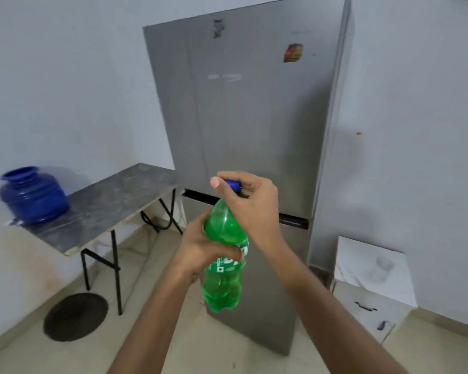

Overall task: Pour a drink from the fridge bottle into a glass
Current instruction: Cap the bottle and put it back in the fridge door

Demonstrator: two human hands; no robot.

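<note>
A green plastic bottle (223,279) with a blue cap (233,185) is held upright in front of the grey fridge (243,109), whose doors are closed. My left hand (200,247) grips the bottle around its upper body. My right hand (250,201) curls over the top, fingers and thumb pinching the blue cap. A clear glass (381,269) stands on a white surface (362,255) low at the right, beside the fridge.
A grey marble-topped folding table (106,203) stands at the left with a blue pot (33,195) on it. A dark round mat (75,317) lies on the tiled floor under it. White drawers (368,311) sit below the glass.
</note>
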